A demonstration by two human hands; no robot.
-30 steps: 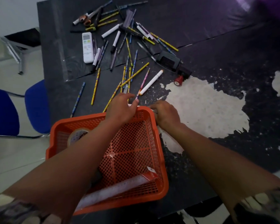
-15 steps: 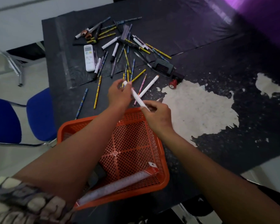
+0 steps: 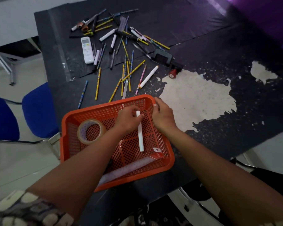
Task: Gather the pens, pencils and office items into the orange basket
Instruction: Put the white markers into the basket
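The left hand (image 3: 129,119) pinches the top end of a white cylindrical marker pen (image 3: 140,132) and holds it low over the floor of the orange plastic mesh basket (image 3: 69,121), in the centre of the frame. The pen hangs almost upright in the picture, with its lower end near the red-topped clear ruler packet (image 3: 137,165) at the basket's near wall. If the fingers let go from this height, I judge the pen can bounce on the mesh or roll against the roll of clear packing tape (image 3: 91,131) at the basket's left, but the walls should keep it in.

The right hand (image 3: 162,115) grips the right rim of the basket with curled fingers. I think a pull here can slide the basket, because its near edge already hangs over the edge of the black counter (image 3: 203,30), and it may tip to the floor.

Most items are not yet gathered. In the upper left of the frame lie a white remote control (image 3: 87,50) and scissors with orange handles (image 3: 82,26), then crossed yellow patterned pencils (image 3: 128,75), which can snag each other, then a second white marker (image 3: 148,77), a black hole punch (image 3: 162,57) and a small red stamp (image 3: 172,73). A blue chair (image 3: 38,110) stands at the left.
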